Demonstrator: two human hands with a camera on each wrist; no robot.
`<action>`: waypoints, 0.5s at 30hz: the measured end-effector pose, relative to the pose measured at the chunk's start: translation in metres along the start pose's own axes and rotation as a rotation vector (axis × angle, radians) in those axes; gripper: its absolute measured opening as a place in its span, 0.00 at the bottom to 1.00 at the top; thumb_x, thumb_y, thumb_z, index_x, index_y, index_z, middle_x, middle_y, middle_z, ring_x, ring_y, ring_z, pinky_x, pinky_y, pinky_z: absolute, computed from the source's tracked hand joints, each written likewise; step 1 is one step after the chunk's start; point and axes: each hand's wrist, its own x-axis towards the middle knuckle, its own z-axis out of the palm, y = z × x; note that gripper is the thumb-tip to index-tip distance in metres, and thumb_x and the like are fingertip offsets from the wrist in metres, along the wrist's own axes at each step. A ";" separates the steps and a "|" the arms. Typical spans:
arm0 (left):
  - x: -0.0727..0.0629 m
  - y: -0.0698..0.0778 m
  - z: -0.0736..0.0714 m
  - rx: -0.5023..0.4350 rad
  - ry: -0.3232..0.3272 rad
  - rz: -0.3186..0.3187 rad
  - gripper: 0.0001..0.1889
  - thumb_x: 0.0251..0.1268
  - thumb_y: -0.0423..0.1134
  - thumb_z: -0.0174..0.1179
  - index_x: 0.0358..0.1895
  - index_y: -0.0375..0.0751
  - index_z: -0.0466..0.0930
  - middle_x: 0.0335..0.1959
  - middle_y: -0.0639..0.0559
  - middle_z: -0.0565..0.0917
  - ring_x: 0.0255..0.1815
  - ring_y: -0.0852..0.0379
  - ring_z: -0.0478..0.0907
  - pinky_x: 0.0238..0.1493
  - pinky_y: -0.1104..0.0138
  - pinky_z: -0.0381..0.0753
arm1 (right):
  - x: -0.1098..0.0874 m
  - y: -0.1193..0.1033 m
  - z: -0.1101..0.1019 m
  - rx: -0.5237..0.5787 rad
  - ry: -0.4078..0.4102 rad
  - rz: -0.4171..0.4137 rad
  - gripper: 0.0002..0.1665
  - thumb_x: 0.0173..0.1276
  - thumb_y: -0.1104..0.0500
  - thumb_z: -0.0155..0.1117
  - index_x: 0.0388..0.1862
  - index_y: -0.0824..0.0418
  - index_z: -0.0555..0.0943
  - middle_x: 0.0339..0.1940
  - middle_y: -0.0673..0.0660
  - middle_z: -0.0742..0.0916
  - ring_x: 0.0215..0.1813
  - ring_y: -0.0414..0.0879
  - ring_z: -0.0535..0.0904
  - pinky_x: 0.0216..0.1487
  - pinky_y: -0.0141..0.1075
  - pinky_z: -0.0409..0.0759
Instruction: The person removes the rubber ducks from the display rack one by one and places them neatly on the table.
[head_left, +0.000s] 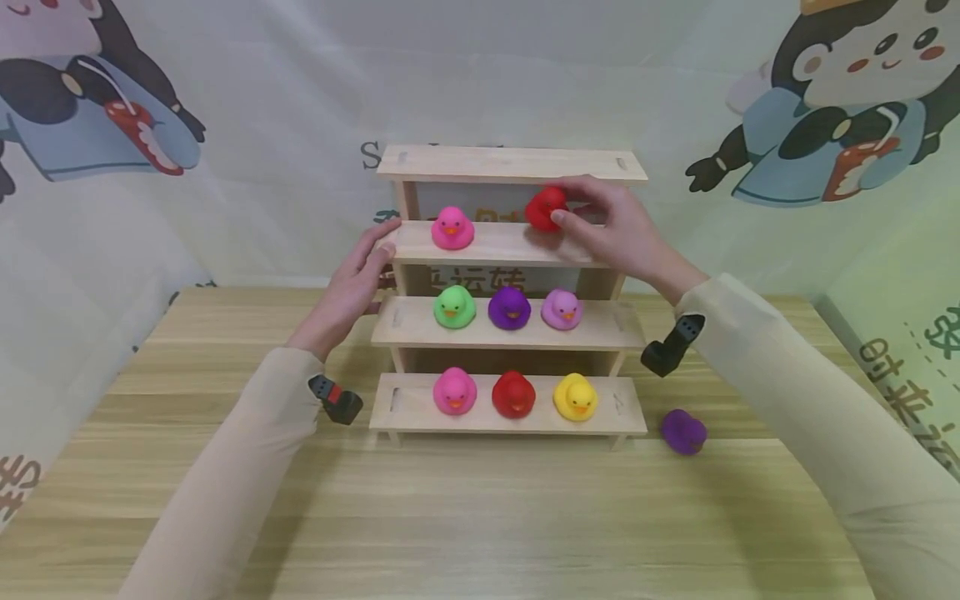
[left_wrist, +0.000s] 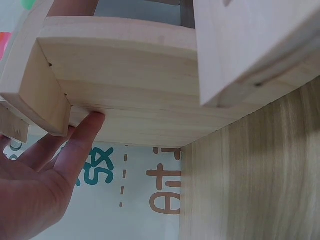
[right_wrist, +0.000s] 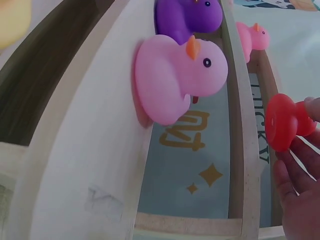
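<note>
A tiered wooden display shelf (head_left: 517,325) stands on the table, rubber ducks on its steps. My right hand (head_left: 618,225) pinches a red rubber duck (head_left: 546,208) between thumb and fingers, close over the third step from the bottom. In the right wrist view that red duck (right_wrist: 282,122) shows its flat base, tilted. To its left on the same step sits a pink duck (head_left: 452,228). My left hand (head_left: 348,283) grips the left end of that step; in the left wrist view fingertips (left_wrist: 95,120) press the wood from below.
Green (head_left: 454,307), purple (head_left: 509,308) and light pink (head_left: 562,310) ducks stand on the second step. Pink (head_left: 454,392), red (head_left: 513,395) and yellow (head_left: 575,397) ducks line the bottom one. Another purple duck (head_left: 683,432) lies on the table at the right. A printed cloth (head_left: 285,150) hangs behind.
</note>
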 end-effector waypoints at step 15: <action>-0.001 0.000 0.000 0.005 0.000 0.000 0.26 0.77 0.56 0.37 0.75 0.68 0.52 0.71 0.38 0.61 0.63 0.36 0.67 0.57 0.40 0.69 | -0.005 0.009 -0.011 -0.011 0.021 0.006 0.23 0.70 0.62 0.60 0.63 0.65 0.74 0.56 0.62 0.81 0.53 0.53 0.77 0.54 0.35 0.73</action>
